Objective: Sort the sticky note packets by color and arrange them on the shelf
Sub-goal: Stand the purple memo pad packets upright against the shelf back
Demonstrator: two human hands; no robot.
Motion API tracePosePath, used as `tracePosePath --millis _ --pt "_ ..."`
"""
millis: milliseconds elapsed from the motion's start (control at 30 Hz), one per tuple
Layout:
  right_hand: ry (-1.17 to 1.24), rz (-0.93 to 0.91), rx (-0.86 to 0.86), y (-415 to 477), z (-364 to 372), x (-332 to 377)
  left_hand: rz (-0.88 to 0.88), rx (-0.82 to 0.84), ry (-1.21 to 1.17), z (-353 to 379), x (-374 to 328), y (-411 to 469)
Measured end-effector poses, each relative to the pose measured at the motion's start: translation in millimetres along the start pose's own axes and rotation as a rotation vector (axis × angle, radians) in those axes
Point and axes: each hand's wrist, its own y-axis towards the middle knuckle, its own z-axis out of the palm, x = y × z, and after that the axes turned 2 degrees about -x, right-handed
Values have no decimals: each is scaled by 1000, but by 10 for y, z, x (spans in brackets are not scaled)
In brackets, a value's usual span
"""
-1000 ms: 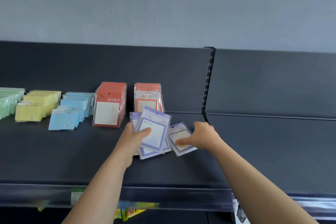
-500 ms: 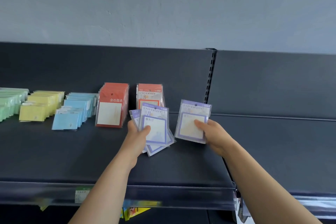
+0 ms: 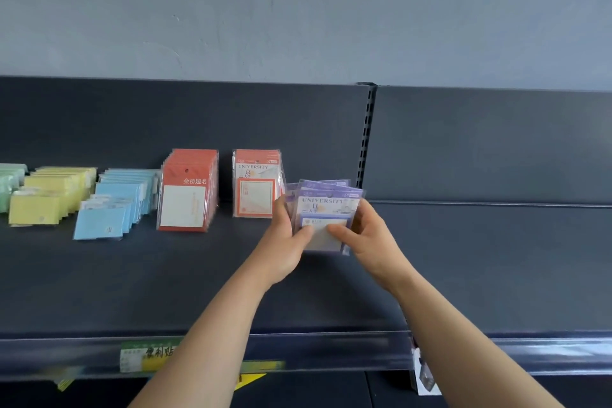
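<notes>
At mid-frame, purple sticky note packets (image 3: 326,205) held above a dark shelf (image 3: 463,258).
Leftward stand orange University packets (image 3: 256,189), red packets (image 3: 187,195), then blue (image 3: 112,205), yellow (image 3: 46,199) and green rows (image 3: 10,185). The left hand (image 3: 286,242) and right hand (image 3: 366,238) both pinch the fanned purple stack, thumbs on its front.

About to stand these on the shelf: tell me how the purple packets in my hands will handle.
The purple packets look light and thin: the left hand and right hand hold several at once by thumb and fingers. Their glossy sleeves probably slip; the bunch sits fanned and uneven. Upright they may tip unless leaned.
</notes>
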Motion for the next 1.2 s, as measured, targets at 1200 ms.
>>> tracePosePath --millis 1200 --pt "-231 275 -148 947 -209 -540 -49 -134 277 488 427 1331"
